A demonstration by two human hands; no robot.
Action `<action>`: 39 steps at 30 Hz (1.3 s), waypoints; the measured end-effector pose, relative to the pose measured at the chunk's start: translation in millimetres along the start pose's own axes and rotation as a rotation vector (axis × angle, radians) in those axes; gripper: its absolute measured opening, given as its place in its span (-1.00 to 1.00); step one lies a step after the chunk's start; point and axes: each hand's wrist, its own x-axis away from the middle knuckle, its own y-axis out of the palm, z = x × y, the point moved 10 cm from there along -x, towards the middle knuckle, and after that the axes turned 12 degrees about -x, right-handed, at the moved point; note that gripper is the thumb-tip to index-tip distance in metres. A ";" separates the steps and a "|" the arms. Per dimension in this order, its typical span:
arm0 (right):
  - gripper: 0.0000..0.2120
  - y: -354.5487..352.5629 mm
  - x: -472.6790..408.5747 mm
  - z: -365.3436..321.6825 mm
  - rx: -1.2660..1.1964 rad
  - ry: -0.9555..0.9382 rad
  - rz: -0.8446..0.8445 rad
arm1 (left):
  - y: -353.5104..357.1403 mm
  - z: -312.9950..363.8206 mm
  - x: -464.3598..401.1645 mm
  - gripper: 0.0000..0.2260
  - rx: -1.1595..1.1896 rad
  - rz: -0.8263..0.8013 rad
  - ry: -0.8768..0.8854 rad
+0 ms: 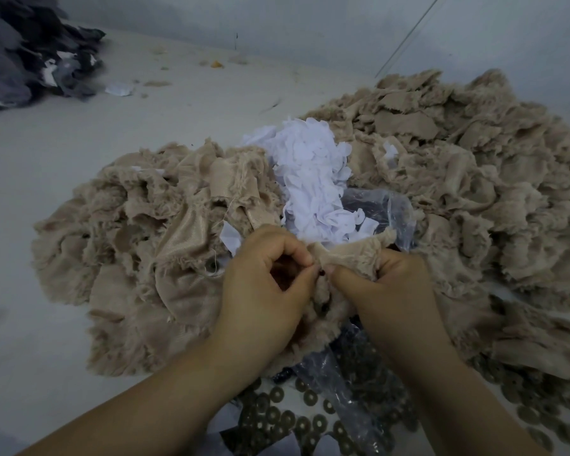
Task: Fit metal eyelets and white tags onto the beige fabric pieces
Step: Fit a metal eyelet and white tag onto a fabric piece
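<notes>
Beige fabric piece (352, 255) bunched over the heap, both the left hand (264, 284) and right hand (389, 284) pinching it around a dark eyelet (321, 273), which could slip from those frayed edges.

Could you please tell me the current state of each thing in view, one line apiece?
Left hand: fingers curled, pinching the beige piece.
Right hand: grip on the same piece from the other side.
Beige piece: bunched, held above the heaps.
White tags: loose heap.
Beige fabric pile: loose, frayed.
Metal eyelets: scattered flat.
Plastic bag: crumpled, open.
Dark fabric pile: heaped.
</notes>
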 end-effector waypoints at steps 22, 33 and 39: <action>-0.48 -1.0 -9.3 12.9 0.267 0.112 -0.173 | 63.6 7.9 -68.7 -0.80 -0.620 -0.357 0.284; -0.23 -4.1 -19.0 22.8 0.343 0.110 -0.199 | 57.1 1.9 -74.0 -0.91 -0.479 -0.337 0.258; -0.20 -8.6 -21.3 26.7 0.365 0.148 -0.174 | 70.3 11.4 -73.9 -0.71 -0.636 -0.381 0.288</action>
